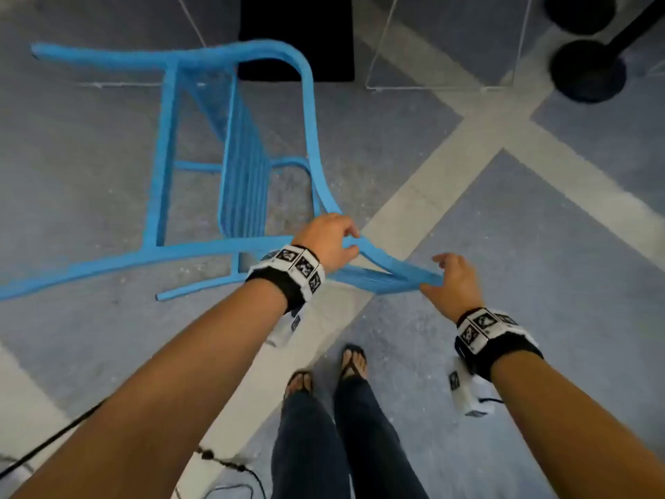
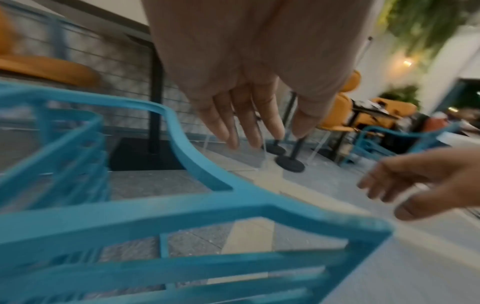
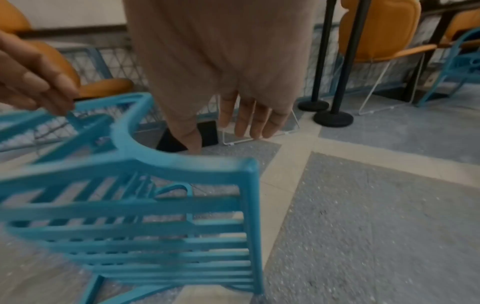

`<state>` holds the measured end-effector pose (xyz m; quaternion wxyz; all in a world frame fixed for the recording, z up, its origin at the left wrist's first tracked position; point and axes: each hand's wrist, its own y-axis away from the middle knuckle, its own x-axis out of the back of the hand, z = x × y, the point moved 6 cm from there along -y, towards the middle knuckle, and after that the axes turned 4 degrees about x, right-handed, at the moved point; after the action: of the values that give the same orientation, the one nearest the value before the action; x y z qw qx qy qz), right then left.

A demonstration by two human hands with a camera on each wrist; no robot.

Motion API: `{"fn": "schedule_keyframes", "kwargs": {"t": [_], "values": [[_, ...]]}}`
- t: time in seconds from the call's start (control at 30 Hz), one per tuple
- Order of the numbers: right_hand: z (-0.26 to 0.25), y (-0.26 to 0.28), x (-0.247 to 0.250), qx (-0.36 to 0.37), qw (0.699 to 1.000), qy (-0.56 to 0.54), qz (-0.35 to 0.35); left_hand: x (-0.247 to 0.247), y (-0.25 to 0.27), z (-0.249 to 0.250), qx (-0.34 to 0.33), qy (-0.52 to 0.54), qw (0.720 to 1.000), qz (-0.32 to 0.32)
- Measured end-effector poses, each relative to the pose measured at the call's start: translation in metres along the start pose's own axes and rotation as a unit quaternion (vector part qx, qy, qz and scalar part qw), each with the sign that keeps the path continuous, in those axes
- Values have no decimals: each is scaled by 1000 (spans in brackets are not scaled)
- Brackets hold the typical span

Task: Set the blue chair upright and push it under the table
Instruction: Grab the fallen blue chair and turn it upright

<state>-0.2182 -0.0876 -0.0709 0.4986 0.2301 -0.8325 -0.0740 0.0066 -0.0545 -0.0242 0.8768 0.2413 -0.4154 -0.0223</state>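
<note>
The blue slatted chair (image 1: pixel 237 167) (image 2: pixel 182 216) (image 3: pixel 182 205) lies tipped on its side on the grey floor, legs pointing left and backrest toward me. My left hand (image 1: pixel 329 239) (image 2: pixel 246 123) (image 3: pixel 39 86) hovers over the curved rail where the armrest meets the backrest. Its fingers are nearly straight and its fingertips are at the rail. My right hand (image 1: pixel 453 282) (image 2: pixel 415 185) (image 3: pixel 246 115) reaches for the backrest's near corner with relaxed fingers and has no hold on it. A black square table base (image 1: pixel 295 37) with a post (image 2: pixel 153 102) stands just beyond the chair.
Two black round pole bases (image 1: pixel 586 70) stand at the far right beside a thin white-framed chair leg (image 1: pixel 431 66). A black cable (image 1: pixel 223 462) lies on the floor near my feet (image 1: pixel 352 361). Orange chairs (image 3: pixel 376 30) and another blue chair (image 3: pixel 462 61) are farther off.
</note>
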Motion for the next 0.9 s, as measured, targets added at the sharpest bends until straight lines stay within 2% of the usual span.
{"fn": "schedule_keyframes", "kwargs": {"t": [0.07,0.17,0.3,0.4,0.5,0.63,0.77,0.83,0.9], "values": [[25,-18,-14,-16,1000,21,-9,-29,-26,7,-38,-38,999,-7],[65,-31,-37,-33,998,-15,-48,-77,-50,17,-91,-119,986,-71],[84,-40,-60,-2,995,-85,-43,-127,-65,32,-181,-260,941,-122],[84,-47,-75,18,993,-106,-54,-143,-76,43,-182,-299,929,-117],[81,-49,-72,42,993,-96,-61,-146,-79,48,-163,-308,930,-114],[50,-45,-48,108,990,-13,-89,-123,-68,48,-121,-280,948,-90],[-10,-35,15,198,979,2,-58,-57,-43,75,-111,-252,961,-37],[-40,-26,56,228,973,-26,-16,-14,-25,93,-111,-235,966,4],[-59,-15,85,225,966,-125,19,26,-5,113,-118,-214,969,41]]}}
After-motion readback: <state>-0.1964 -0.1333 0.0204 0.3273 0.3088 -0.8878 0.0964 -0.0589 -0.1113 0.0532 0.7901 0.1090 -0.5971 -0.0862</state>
